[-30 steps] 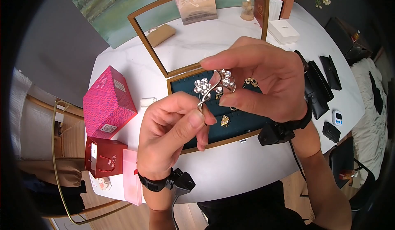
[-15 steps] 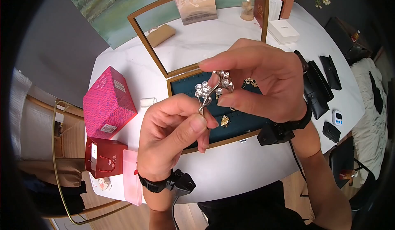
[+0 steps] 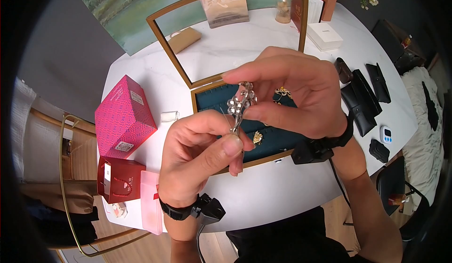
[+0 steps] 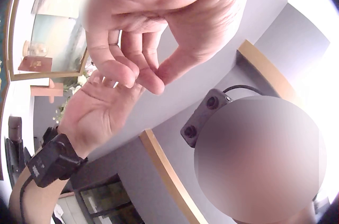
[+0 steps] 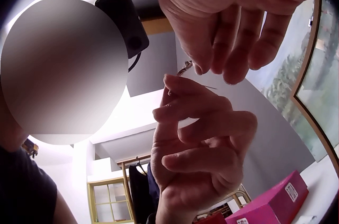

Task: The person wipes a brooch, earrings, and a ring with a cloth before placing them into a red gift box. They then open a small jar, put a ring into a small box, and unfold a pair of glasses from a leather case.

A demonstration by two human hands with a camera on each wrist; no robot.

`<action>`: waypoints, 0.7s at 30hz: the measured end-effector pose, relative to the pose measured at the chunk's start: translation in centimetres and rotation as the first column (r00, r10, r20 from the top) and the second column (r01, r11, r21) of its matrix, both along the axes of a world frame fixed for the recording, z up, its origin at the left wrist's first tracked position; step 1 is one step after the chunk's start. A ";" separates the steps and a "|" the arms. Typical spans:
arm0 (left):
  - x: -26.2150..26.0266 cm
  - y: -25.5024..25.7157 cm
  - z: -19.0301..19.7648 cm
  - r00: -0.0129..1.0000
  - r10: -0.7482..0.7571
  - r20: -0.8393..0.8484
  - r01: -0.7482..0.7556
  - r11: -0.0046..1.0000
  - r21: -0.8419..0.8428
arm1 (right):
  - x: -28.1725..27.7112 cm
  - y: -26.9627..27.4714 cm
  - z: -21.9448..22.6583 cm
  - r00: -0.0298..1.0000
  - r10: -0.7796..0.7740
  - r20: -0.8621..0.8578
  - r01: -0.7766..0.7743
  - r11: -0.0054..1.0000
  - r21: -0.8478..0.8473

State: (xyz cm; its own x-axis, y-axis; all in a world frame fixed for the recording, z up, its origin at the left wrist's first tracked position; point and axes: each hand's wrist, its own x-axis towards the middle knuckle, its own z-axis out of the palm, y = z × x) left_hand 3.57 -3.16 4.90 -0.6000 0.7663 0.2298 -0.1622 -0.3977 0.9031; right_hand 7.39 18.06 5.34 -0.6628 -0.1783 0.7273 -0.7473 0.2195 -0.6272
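Note:
A silver brooch point(image 3: 238, 108) with clear stone flowers is held up between both hands in the head view. My left hand point(image 3: 197, 145) pinches its stem between thumb and index finger. From the other side my right hand point(image 3: 301, 91) holds the flower end, thumb on the stones and index finger stretched over the top. The brooch point(image 5: 185, 68) and its thin pin point(image 5: 210, 87) show in the right wrist view; fingers hide it in the left wrist view. Below lies a jewelry box point(image 3: 256, 163) with dark green lining, its glass lid point(image 3: 186, 67) raised, holding a gold brooch point(image 3: 257, 138).
To the left stand a pink patterned box point(image 3: 123, 117) and a red gift bag point(image 3: 134, 180). Black cases point(image 3: 360, 103), a small white timer point(image 3: 386, 134) and a white box point(image 3: 325, 36) lie on the right. A tan pouch point(image 3: 184, 40) sits behind the glass lid.
The brooch has turned more edge-on, and its flowers now overlap. My right hand has shifted slightly left and down, while my left hand has edged right, keeping its pinch on the stem.

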 end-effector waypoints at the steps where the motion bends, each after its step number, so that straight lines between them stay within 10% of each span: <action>1: -0.1 -0.2 0.0 0.996 -0.056 0.075 0.055 0.998 0.019 | 0.0 0.0 0.0 1.000 0.004 0.005 -0.004 1.000 -0.009; 21: 0.3 -0.2 0.2 0.992 -0.045 0.115 0.047 0.999 -0.015 | -0.6 -0.4 -0.6 1.000 -0.026 -0.006 0.026 0.999 0.039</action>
